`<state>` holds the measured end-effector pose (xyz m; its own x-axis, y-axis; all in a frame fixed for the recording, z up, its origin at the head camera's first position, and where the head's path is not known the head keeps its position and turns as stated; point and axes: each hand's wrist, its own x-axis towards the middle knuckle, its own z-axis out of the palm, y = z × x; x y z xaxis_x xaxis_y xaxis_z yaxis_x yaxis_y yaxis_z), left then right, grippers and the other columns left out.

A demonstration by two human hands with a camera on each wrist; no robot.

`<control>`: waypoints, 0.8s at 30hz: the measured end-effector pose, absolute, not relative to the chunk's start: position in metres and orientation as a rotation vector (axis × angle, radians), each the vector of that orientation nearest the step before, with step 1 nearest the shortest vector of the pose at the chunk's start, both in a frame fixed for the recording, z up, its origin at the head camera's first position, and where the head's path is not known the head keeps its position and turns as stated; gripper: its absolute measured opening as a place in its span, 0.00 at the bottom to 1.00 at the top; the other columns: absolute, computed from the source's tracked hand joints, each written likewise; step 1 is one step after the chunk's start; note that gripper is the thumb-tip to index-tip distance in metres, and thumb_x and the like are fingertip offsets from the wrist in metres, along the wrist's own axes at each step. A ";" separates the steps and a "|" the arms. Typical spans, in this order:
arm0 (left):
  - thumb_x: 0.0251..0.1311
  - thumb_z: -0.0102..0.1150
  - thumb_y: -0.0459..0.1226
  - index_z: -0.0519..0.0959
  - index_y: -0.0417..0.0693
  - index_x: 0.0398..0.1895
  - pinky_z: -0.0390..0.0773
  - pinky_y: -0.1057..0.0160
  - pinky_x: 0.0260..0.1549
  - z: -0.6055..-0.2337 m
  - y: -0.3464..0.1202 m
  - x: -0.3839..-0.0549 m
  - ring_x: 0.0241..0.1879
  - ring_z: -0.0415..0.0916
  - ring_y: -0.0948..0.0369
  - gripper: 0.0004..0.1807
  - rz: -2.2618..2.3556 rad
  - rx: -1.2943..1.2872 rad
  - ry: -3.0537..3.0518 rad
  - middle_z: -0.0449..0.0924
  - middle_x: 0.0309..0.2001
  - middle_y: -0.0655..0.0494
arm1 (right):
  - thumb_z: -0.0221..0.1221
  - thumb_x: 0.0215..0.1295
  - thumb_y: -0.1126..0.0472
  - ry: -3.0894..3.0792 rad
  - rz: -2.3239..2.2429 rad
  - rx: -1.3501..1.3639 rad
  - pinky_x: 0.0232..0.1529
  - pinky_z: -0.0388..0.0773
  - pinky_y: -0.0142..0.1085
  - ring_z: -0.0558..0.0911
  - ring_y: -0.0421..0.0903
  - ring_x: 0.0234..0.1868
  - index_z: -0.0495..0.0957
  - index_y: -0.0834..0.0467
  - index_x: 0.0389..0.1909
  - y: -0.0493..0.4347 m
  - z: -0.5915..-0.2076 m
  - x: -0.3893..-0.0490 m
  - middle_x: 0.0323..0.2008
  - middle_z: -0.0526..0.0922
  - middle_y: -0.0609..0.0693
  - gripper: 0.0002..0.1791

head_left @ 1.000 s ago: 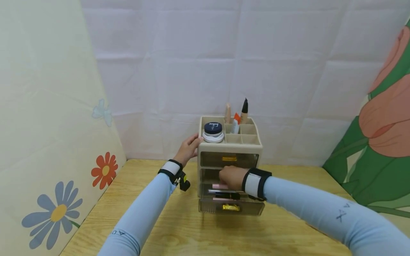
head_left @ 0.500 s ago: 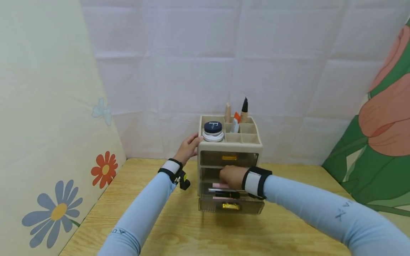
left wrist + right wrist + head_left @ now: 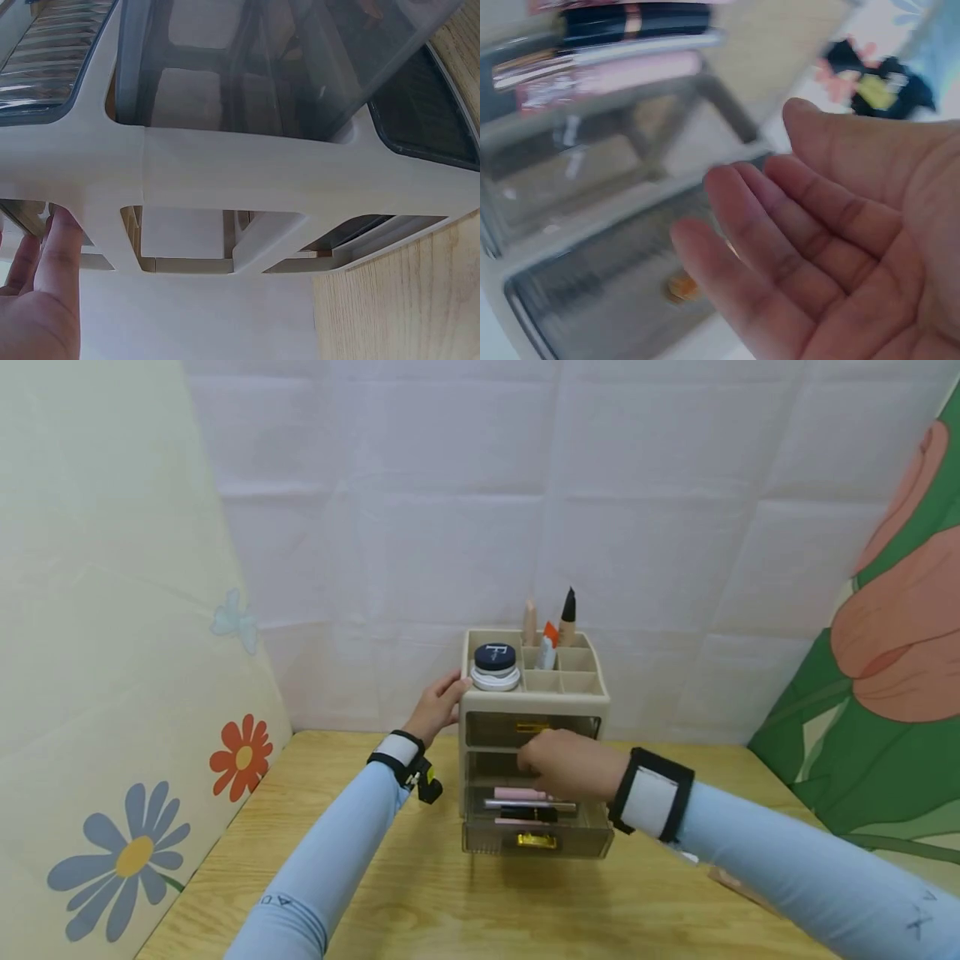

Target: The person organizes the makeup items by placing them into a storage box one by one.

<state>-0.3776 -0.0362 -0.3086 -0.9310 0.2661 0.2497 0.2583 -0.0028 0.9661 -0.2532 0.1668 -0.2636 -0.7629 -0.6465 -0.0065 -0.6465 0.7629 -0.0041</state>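
A cream makeup organizer (image 3: pixel 534 698) with smoky drawers stands on the table. My left hand (image 3: pixel 435 708) grips its upper left side; in the left wrist view, fingers (image 3: pixel 58 259) reach into an opening in the side frame. The bottom drawer (image 3: pixel 491 839) is pulled out and holds a pink tube (image 3: pixel 519 793), a silver stick (image 3: pixel 528 805) and a black tube (image 3: pixel 536 814). Above this drawer hovers my right hand (image 3: pixel 570 764), fingers loosely bent, holding nothing. The upper drawer (image 3: pixel 622 277) with a gold handle is closed.
On top of the organizer sit a dark-lidded round jar (image 3: pixel 495 660), a white tube with an orange cap (image 3: pixel 548 646) and a black-capped bottle (image 3: pixel 568 617). Partly under the right sleeve, a beige item (image 3: pixel 738 885) lies on the wooden table (image 3: pixel 405 893). Cloth walls enclose the table.
My right hand has drawn back out of the bottom drawer, up and to the right, uncovering more of the tubes. The left hand keeps its place on the organizer.
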 end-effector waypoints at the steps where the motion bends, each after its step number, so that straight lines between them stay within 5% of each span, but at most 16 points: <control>1: 0.70 0.48 0.49 0.61 0.46 0.73 0.74 0.48 0.54 -0.308 -0.036 -0.377 0.63 0.66 0.50 0.32 2.146 0.582 2.211 0.64 0.68 0.44 | 0.68 0.57 0.67 2.969 -0.012 -1.087 0.26 0.75 0.36 0.74 0.39 0.24 0.81 0.56 0.28 0.167 -0.260 -0.247 0.24 0.78 0.43 0.05; 6: 0.70 0.48 0.47 0.60 0.44 0.73 0.74 0.49 0.54 -0.306 -0.037 -0.377 0.63 0.66 0.49 0.32 2.167 0.583 2.196 0.64 0.68 0.43 | 0.69 0.57 0.64 3.138 -0.029 -1.203 0.30 0.79 0.36 0.79 0.41 0.30 0.83 0.59 0.37 0.173 -0.257 -0.217 0.31 0.81 0.46 0.08; 12: 0.71 0.49 0.46 0.61 0.44 0.73 0.75 0.48 0.54 -0.309 -0.039 -0.378 0.61 0.67 0.49 0.31 2.183 0.577 2.190 0.65 0.67 0.43 | 0.73 0.48 0.64 3.414 0.199 -1.651 0.19 0.74 0.29 0.77 0.40 0.23 0.80 0.59 0.31 0.181 -0.286 -0.195 0.25 0.77 0.46 0.11; 19: 0.71 0.48 0.47 0.61 0.44 0.73 0.75 0.49 0.53 -0.309 -0.037 -0.376 0.61 0.67 0.49 0.31 2.173 0.577 2.203 0.65 0.67 0.43 | 0.75 0.43 0.65 3.459 0.013 -1.837 0.22 0.77 0.33 0.78 0.41 0.24 0.80 0.58 0.30 0.182 -0.325 -0.182 0.26 0.78 0.46 0.14; 21: 0.70 0.48 0.47 0.61 0.44 0.73 0.75 0.49 0.53 -0.309 -0.037 -0.376 0.61 0.67 0.49 0.32 2.171 0.584 2.204 0.65 0.68 0.42 | 0.72 0.46 0.67 3.466 -0.021 -1.837 0.22 0.77 0.32 0.78 0.41 0.25 0.81 0.58 0.30 0.182 -0.335 -0.180 0.26 0.78 0.46 0.11; 24: 0.70 0.48 0.47 0.61 0.44 0.73 0.75 0.49 0.53 -0.309 -0.035 -0.376 0.62 0.67 0.49 0.32 2.172 0.591 2.201 0.65 0.68 0.42 | 0.58 0.63 0.68 3.486 -0.012 -1.842 0.23 0.78 0.33 0.78 0.41 0.26 0.81 0.60 0.31 0.183 -0.350 -0.179 0.27 0.78 0.47 0.04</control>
<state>-0.3756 -0.0352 -0.3086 -0.9295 0.2579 0.2636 0.2670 -0.0227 0.9634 -0.1794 0.1827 -0.3502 -0.3257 -0.6982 0.6375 -0.7027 0.6299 0.3308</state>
